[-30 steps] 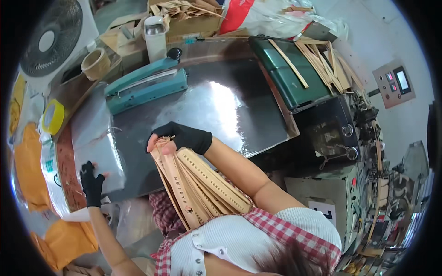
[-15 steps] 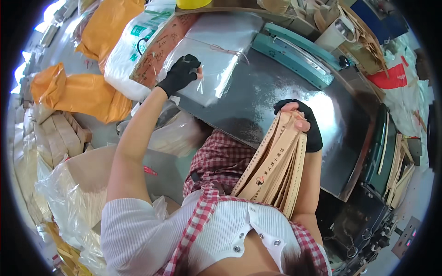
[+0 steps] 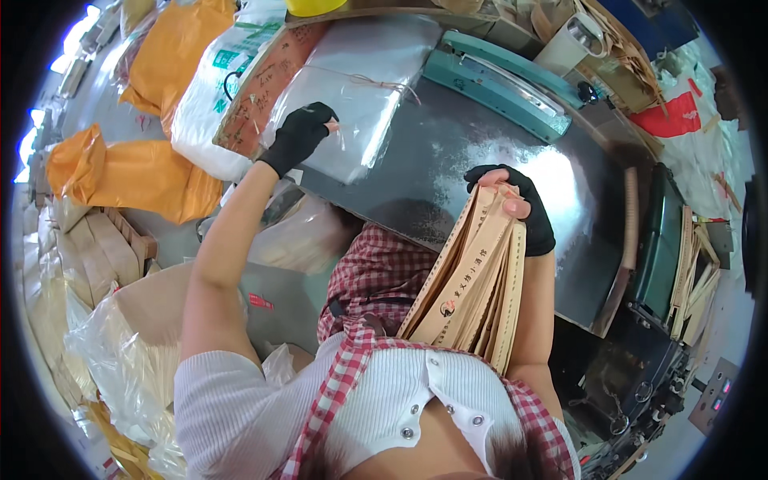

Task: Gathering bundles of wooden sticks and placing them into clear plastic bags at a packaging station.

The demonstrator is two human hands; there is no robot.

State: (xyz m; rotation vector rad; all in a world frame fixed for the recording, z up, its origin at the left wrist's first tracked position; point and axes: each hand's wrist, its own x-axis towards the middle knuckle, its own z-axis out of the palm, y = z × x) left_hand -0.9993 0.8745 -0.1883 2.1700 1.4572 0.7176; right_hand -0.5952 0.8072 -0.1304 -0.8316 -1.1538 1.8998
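Note:
My right hand (image 3: 524,204), in a black fingerless glove, is closed around the upper end of a bundle of long, narrow brown paper sleeves (image 3: 468,280). They fan out downward against my apron, with print along them. Over a stack of clear plastic bags (image 3: 356,112) on the dark tabletop is my left hand (image 3: 302,138), gloved the same way. Its fingers are curled in with the bare tips together at the bags' surface; what is between them, if anything, cannot be made out. A thin tie (image 3: 384,82) lies across the bags.
A teal heat sealer (image 3: 496,86) stands at the far side of the dark table (image 3: 400,192). A brown cardboard piece (image 3: 268,92) borders the bags' left. Orange sacks (image 3: 144,176) and a white plastic sack (image 3: 212,108) lie further left. At the far right stands a white mug (image 3: 572,44).
The view has shifted a little. My left hand has drawn back slightly toward me over the plastic bags. My right hand keeps its hold on the paper sleeves.

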